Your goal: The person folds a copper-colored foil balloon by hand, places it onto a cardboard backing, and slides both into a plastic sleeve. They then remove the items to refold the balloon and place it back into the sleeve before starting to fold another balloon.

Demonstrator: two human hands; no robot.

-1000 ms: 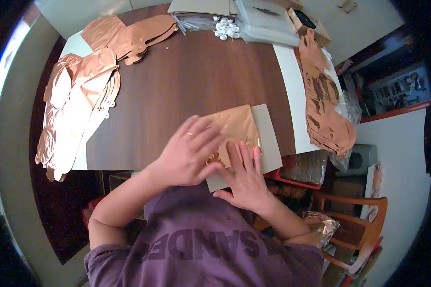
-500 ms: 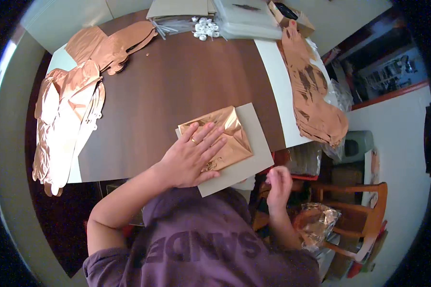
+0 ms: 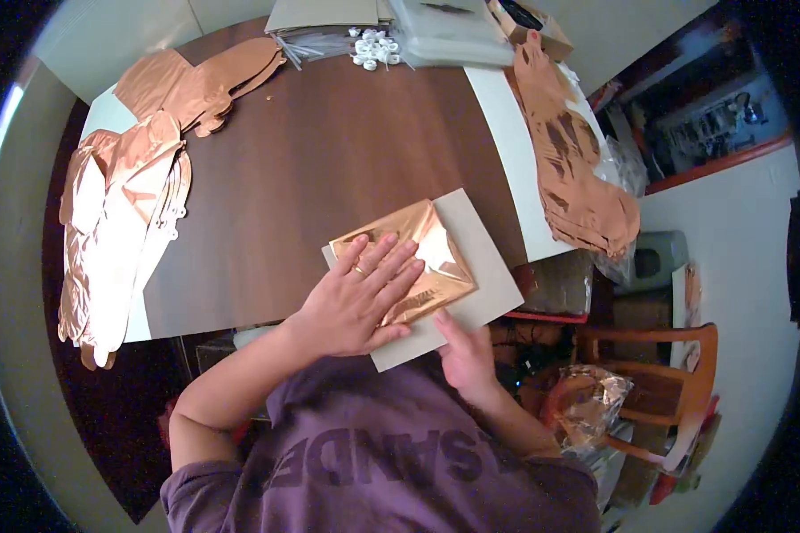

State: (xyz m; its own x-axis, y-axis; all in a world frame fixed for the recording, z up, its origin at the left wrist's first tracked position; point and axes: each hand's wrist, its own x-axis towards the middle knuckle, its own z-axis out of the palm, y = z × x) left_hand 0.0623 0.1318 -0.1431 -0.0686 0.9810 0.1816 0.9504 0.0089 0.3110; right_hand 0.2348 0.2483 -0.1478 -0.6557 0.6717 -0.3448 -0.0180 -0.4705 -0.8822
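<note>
A folded rose-gold foil balloon (image 3: 449, 266) lies on a grey cardboard sheet (image 3: 493, 284) at the near edge of the table. My left hand (image 3: 356, 298) rests on the foil with its fingers stretched out, and a ring shows on one finger. At the sheet's near edge, my right hand (image 3: 467, 355) grips the cardboard. Its thumb is on top, touching or close to the foil's near edge; the other fingers are hidden below the sheet.
Flat foil balloons (image 3: 120, 222) are stacked on the left, with more (image 3: 209, 84) behind them and another stack (image 3: 573, 160) on the right. Along the back are cardboard sheets (image 3: 324, 13), small white pieces (image 3: 376, 49) and clear plastic bags (image 3: 453, 35). A wooden chair (image 3: 653, 377) stands at right.
My right hand has moved left from beside the sheet and taken hold of its near edge. My left hand stays flat on the foil. The cardboard has shifted slightly.
</note>
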